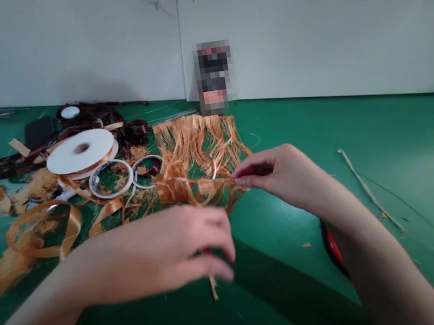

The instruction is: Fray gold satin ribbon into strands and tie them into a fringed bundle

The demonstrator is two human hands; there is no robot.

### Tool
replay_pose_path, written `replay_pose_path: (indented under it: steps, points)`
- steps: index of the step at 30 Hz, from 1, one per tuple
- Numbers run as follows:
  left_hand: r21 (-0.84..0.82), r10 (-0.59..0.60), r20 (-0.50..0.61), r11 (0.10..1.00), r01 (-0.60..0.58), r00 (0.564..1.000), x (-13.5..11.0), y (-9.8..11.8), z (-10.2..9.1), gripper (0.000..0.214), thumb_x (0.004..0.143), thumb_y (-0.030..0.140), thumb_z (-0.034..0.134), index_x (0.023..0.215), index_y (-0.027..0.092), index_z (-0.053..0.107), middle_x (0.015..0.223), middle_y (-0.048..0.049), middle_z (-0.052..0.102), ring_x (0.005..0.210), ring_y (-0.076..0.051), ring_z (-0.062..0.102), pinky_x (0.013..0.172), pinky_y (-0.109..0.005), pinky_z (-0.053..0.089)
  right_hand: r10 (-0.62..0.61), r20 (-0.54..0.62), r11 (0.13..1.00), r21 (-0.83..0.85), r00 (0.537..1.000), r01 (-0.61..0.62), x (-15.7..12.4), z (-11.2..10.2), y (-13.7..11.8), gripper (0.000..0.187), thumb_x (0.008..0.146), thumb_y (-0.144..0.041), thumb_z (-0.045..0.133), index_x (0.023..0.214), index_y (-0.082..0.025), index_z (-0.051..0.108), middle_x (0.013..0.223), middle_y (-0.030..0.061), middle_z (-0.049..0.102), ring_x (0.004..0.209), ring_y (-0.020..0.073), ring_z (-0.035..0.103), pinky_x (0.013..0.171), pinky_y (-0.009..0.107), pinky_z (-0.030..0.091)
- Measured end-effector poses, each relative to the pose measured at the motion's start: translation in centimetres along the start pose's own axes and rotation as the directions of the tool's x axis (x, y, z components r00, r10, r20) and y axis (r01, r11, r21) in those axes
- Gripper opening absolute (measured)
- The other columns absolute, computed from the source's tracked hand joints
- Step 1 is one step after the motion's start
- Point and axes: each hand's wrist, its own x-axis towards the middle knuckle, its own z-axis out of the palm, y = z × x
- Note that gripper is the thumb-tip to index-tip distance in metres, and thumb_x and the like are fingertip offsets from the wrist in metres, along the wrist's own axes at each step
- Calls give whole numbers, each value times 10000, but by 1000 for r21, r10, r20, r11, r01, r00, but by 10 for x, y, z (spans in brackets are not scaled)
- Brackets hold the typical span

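My right hand (279, 172) pinches the end of a sheer orange-brown ribbon strip (208, 186) between thumb and fingertips. The strip stretches left to a wider, flat folded piece (172, 188). In front of it my left hand (185, 249) hovers, slightly blurred, its thumb apart from the curled fingers and nothing visible between them. A thin frayed strand (213, 288) shows below that hand; its upper part is hidden. Just beyond the strip lies a row of frayed orange ribbon fringe (201, 137) on the green table (289, 260).
To the left are a white ribbon spool (80, 150), two tape rolls (110, 179), a loop of gold ribbon (72, 227), fuzzy fibre scraps (8, 269) and dark brown ribbon (2, 170). A red-and-black object (333, 248) is partly under my right forearm. A pale wall (302, 25) stands behind.
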Motion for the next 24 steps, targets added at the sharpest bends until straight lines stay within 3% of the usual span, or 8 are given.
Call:
replay_pose_path:
  steps: [2,4,6,12,17,19,21,24]
  points:
    - [3,-84,-245,996,88,966,11,-7,-7,192,974,320,458,947,242,632,1031,19,653,915,-126,623,810,-227,470,-12,9,999,32,1000,12,0,0,0,141,709,-88,651,711,-197,741,712,18,747,674,167,684,652,289,529]
    - [82,-136,-427,979,188,894,19,-16,-9,194,970,334,465,1059,220,594,1127,-15,635,1027,-168,597,884,-288,459,-19,13,999,51,1000,19,-1,-1,0,168,710,-68,639,721,-200,742,710,9,745,678,156,685,662,276,534]
    - [190,-146,-489,945,268,860,22,-24,-6,311,928,344,545,1206,207,528,1227,-50,605,1140,-216,553,961,-358,434,-20,10,998,54,1000,20,-2,-1,0,166,721,-77,636,733,-202,744,726,9,749,685,156,687,668,278,539]
    - [441,-153,-484,808,391,862,20,-39,7,835,762,149,678,1456,185,215,1480,-150,375,1364,-327,327,1093,-500,308,0,-22,999,36,1000,1,-3,-2,-2,125,735,-126,656,747,-208,750,757,28,758,721,188,698,684,325,545]
    - [446,-179,-357,829,336,917,15,-47,19,1221,641,156,734,1486,221,-145,1593,-197,55,1446,-418,37,1130,-607,144,16,-37,999,42,999,-14,-2,-2,-2,103,737,-137,669,740,-204,747,762,34,758,733,192,703,712,341,547]
    - [428,-182,-285,855,295,941,11,-46,24,1257,620,141,728,1474,213,-192,1588,-224,-64,1436,-453,-53,1115,-657,87,34,-50,999,42,998,-32,-1,-1,0,91,739,-147,673,747,-199,747,759,38,756,732,195,704,717,348,546]
    - [424,-149,-231,874,238,961,6,-41,25,1187,643,69,657,1485,238,-162,1590,-193,-122,1435,-438,-101,1112,-670,77,50,-66,998,34,997,-48,-1,-2,2,78,740,-162,677,752,-195,746,753,43,755,732,204,704,716,359,544]
    - [409,-103,-263,889,208,959,2,-30,21,961,723,-23,483,1506,292,22,1612,-101,-63,1461,-356,-81,1143,-626,109,50,-70,998,43,996,-47,0,-2,5,87,744,-163,667,757,-198,746,750,43,756,738,213,708,718,366,547]
